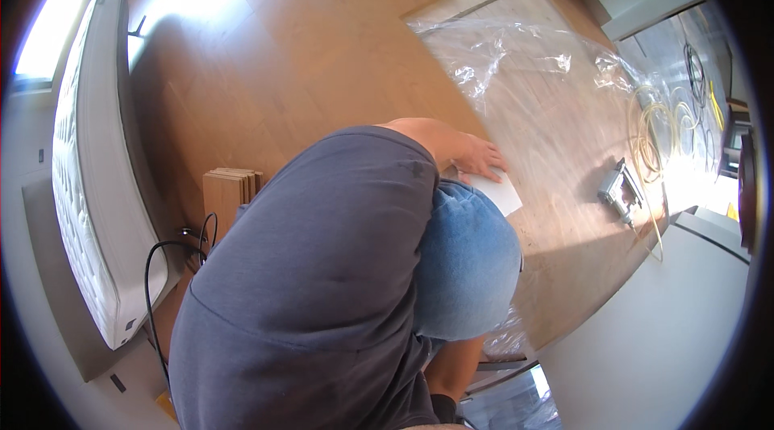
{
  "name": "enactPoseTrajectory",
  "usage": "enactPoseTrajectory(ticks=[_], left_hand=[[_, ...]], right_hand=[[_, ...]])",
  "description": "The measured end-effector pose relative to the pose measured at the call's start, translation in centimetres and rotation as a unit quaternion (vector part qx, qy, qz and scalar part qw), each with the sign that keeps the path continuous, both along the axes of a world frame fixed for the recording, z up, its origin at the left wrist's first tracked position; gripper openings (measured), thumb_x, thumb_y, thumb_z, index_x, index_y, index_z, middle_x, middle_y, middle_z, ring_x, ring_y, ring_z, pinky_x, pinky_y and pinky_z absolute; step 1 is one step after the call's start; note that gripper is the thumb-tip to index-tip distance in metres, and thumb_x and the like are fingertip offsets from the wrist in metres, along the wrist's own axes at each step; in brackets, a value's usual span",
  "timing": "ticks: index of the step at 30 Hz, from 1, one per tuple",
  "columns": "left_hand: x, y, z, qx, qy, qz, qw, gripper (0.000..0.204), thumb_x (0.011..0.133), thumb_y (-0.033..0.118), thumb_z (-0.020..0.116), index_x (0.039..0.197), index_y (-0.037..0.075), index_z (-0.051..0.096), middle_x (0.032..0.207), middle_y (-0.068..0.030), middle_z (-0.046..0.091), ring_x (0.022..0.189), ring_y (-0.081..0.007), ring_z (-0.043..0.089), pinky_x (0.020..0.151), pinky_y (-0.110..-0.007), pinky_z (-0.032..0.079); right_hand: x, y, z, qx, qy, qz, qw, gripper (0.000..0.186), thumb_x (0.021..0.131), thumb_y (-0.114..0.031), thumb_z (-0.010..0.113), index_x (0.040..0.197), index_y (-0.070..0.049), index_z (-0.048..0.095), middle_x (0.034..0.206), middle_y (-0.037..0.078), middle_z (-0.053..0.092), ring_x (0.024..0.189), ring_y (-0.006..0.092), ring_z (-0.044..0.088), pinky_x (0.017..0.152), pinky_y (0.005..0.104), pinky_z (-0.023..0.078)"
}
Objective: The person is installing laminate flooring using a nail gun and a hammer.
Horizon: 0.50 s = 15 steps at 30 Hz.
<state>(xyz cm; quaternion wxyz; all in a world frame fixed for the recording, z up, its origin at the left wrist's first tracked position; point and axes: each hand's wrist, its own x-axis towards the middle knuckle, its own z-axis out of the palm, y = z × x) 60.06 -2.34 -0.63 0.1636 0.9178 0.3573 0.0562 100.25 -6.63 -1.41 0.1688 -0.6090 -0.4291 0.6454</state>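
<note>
My left hand (484,157) reaches past my bent knee in blue denim, its fingers spread and lying flat. Under it is a flat white piece (501,192), partly covered by the hand and the knee; its exact kind does not show. Both are where the laid wood flooring (347,35) meets the paler bare boards (556,139). My dark grey sleeve and shoulder fill much of the lower middle. My right hand does not show.
A nail gun (621,190) lies on the boards at right, beside a coiled pale hose (651,139). Clear plastic film (516,47) spreads across the far boards. At left stand a white mattress (97,180), stacked planks (230,188) and a black cable (148,277). A grey panel (645,325) borders the near right.
</note>
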Motion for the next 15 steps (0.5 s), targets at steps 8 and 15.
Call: enactPoseTrajectory(ticks=[8,15], left_hand=[[-0.1,0.0,-0.5,-0.003,-0.017,-0.002,1.0,0.091,0.075,0.047,0.076,0.152,0.015,0.038,0.155,-0.0204,0.034,0.144,-0.0368,0.034,0.121,-0.048,0.025],[0.0,-0.4,0.0,0.01,-0.011,0.008,1.0,0.093,0.073,0.044,0.079,0.152,0.015,0.039,0.154,-0.0204,0.035,0.145,-0.0364,0.033,0.121,-0.048,0.026]], right_hand=[[4.5,4.8,7.6,-0.021,-0.046,-0.36,0.932,0.026,0.099,-0.03,0.058,0.083,-0.009,0.051,0.069,0.003,0.05,0.055,0.0176,0.054,0.056,0.0322,0.05],[-2.7,2.8,3.0,-0.028,0.014,-0.006,0.999,0.014,0.095,-0.013,0.06,0.086,-0.007,0.05,0.062,0.001,0.049,0.051,0.0138,0.049,0.047,0.0333,0.043]])
